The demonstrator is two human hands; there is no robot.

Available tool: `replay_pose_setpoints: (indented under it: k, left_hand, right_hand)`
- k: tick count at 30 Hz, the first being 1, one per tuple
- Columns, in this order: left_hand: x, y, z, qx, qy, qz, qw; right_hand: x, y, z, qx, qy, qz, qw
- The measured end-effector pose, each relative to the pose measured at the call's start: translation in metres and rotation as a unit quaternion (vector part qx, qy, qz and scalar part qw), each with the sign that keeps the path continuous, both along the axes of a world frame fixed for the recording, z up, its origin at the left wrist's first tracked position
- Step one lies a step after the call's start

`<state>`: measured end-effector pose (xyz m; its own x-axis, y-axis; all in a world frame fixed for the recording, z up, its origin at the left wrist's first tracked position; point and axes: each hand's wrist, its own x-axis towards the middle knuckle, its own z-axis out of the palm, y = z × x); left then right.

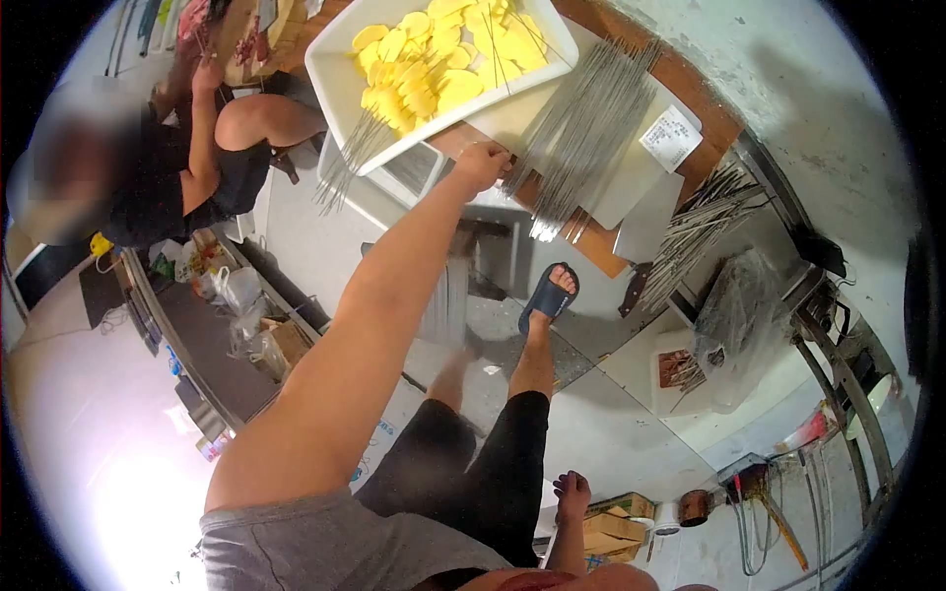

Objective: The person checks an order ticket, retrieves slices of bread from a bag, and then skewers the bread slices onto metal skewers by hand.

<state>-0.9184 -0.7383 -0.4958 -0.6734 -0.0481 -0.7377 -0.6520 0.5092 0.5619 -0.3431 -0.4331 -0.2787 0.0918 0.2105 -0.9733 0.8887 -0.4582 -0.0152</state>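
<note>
My left hand (483, 165) reaches out over the table with its fingers pinched together. It is right beside a large bundle of thin metal skewers (591, 128); whatever is between its fingertips is too small to make out. Just beyond this hand stands a white plastic tub (340, 74) holding yellow potato-like slices (434, 84), some with skewers across them. More skewers (357, 153) lean over the tub's near corner. Low beside my body hangs my right hand (572, 492), its fingers loosely curled and apart, with nothing visible in it.
A cleaver (645, 227) lies at the table's edge near a white label (672, 138). More sticks (700, 231) are piled at the right, above a plastic bag (739, 325). Another person (197, 167) sits at the left. Cardboard boxes (611, 532) stand low on the right.
</note>
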Motion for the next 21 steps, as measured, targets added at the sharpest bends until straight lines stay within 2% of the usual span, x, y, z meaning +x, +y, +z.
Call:
replay_pose_setpoints:
  k: [8,15,21]
  left_hand:
    - [-0.002,0.006,0.033,0.036,-0.040,0.021,0.998]
    - [0.002,0.007,0.027,0.074,-0.038,0.047,0.995]
    - [-0.001,0.012,0.039,0.071,-0.029,0.019,0.997]
  right_hand:
    - [-0.002,0.002,0.000,-0.001,-0.002,0.023,1.000]
    - [0.000,0.002,-0.003,-0.008,0.000,0.020,1.000]
    - [-0.007,0.005,-0.003,0.002,-0.014,0.039,0.999]
